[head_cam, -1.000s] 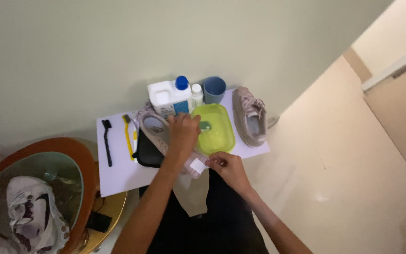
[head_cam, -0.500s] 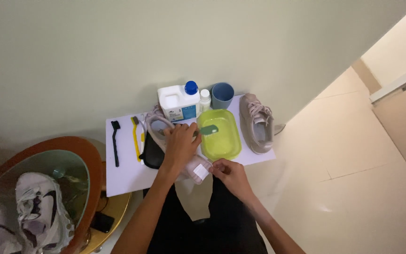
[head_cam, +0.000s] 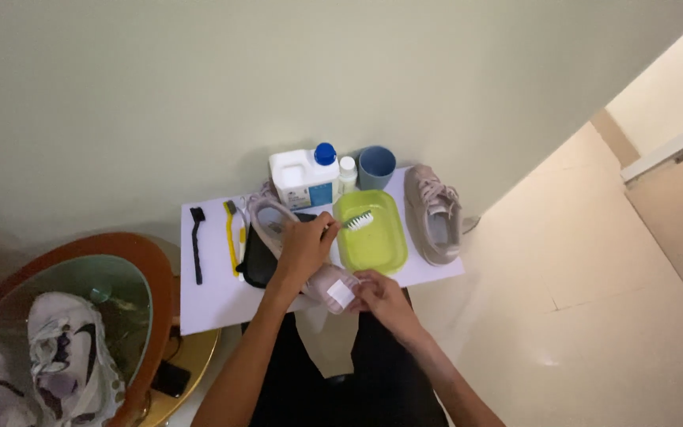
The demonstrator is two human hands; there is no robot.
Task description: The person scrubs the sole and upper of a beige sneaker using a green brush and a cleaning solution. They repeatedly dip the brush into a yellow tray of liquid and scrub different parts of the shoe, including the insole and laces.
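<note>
So the shoe I'm working on sits at the front of the white bench, toe toward the wall, heel end with its white patch hanging near the front edge. My right hand has its grip clamped on that heel. My left hand lies across the shoe, grip closed on a brush whose white bristles sit over the lime green tray just beside it. Under the shoe there's a black pouch. Further left lie a yellow brush and a black brush. Along the wall: a white jug with a blue cap, a small bottle, a blue cup. The other shoe is right of the tray. Off the bench on the left, a basin holds more sneakers.
</note>
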